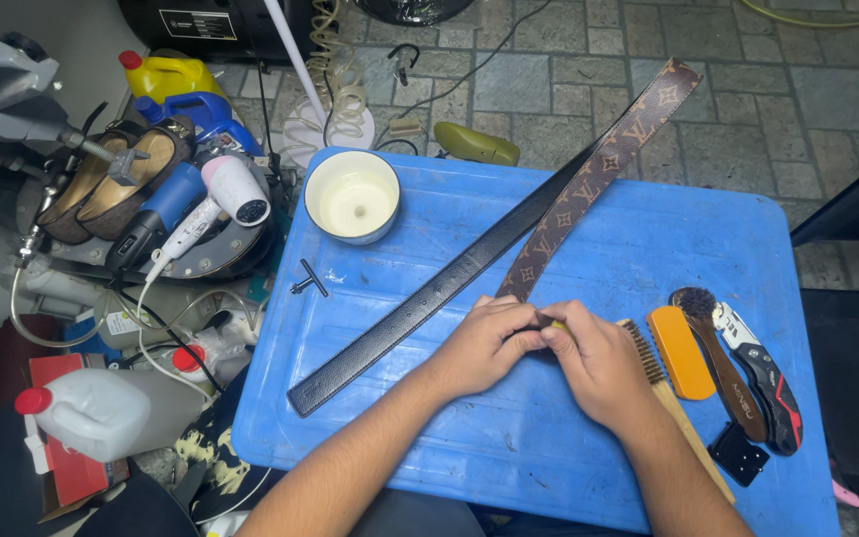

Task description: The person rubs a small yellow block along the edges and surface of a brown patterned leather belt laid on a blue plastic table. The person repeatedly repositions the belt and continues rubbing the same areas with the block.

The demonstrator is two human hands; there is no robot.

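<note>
Both hands [539,348] hide the brown belt's [599,164] end.

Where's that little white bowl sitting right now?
The white bowl sits at the far left corner of the blue table, just left of the black belt strip and beyond the left hand.

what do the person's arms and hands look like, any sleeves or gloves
Both forearms are bare as far as the bottom edge of the picture, with no sleeves showing. The left hand and right hand wear no gloves. No rings, watch or bracelets show on either.
</note>
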